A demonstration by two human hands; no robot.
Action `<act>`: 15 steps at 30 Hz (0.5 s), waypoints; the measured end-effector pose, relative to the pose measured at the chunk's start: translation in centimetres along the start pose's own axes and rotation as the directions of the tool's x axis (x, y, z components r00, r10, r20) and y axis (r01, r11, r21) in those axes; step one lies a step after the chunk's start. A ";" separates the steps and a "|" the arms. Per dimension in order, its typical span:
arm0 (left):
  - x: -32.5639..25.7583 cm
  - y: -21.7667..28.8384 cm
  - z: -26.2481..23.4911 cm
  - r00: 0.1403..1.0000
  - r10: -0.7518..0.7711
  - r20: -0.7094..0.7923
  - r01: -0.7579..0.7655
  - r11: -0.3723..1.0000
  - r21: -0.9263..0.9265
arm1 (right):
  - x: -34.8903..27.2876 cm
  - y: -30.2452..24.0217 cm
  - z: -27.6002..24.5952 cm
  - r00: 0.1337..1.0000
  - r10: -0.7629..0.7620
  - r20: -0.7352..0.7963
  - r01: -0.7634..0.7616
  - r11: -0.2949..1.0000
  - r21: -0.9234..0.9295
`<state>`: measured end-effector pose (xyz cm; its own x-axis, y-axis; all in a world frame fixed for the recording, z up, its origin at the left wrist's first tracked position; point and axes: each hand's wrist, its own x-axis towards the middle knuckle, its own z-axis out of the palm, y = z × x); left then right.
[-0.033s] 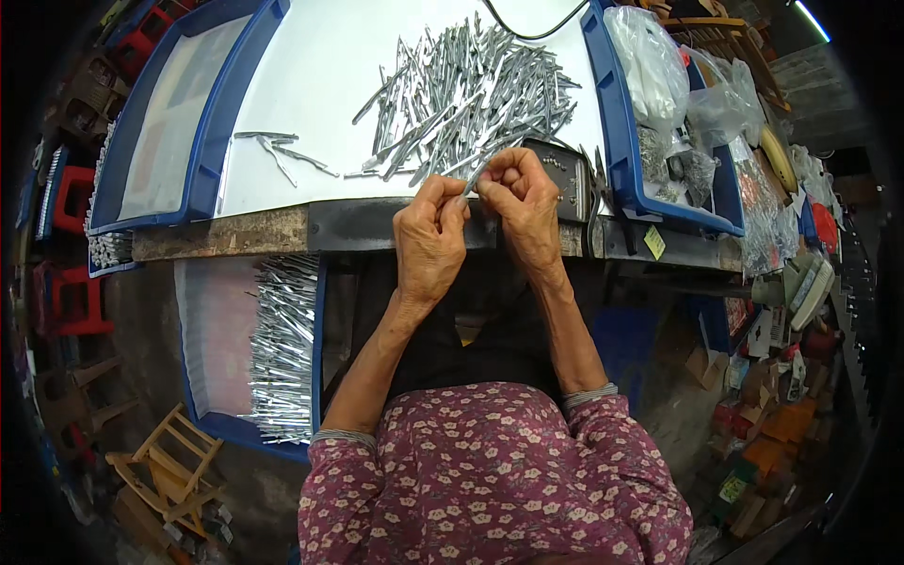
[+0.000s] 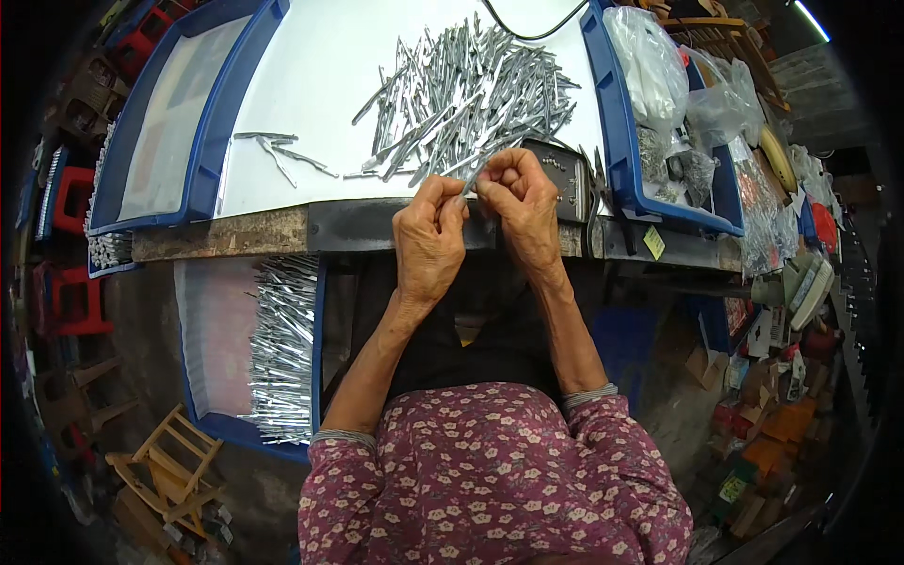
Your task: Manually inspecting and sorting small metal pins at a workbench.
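Over the bench's front edge, my left hand (image 2: 429, 237) pinches a slim grey metal strip (image 2: 472, 181) between thumb and bent fingers. My right hand (image 2: 527, 209) is closed at the strip's upper part, its thumb and forefinger pressed together. Fingers hide much of the strip. Just beyond my hands lies a big heap of similar silvery strips (image 2: 471, 89) on the white bench top (image 2: 311, 85). A few loose strips (image 2: 279, 151) lie apart to the left. Beside my right hand is a dark tray (image 2: 563, 160) with tiny round metal pieces, and a dark-handled hand tool (image 2: 596, 193).
Blue trays stand on the bench at left (image 2: 202, 155) and right (image 2: 617, 141), the right one with plastic bags (image 2: 645, 71). Below the bench's left side, another blue tray (image 2: 212, 419) holds many strips. A black cable (image 2: 537, 36) crosses the back. A wooden stool (image 2: 174, 471) stands lower left.
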<state>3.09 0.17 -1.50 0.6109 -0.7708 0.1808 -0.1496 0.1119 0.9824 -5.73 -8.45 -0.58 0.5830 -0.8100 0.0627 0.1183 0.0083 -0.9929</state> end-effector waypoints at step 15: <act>-0.1 -0.2 0.6 0.999 0.037 -0.023 -0.037 0.999 -0.026 | 0.0 1.1 -0.1 0.999 0.041 0.016 -0.044 0.978 0.205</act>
<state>2.56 -0.19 -1.72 0.6227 -0.7515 0.2179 -0.1522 0.1569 0.9758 -5.69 -8.53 -1.65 0.5998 -0.7998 0.0232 0.2550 0.1636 -0.9530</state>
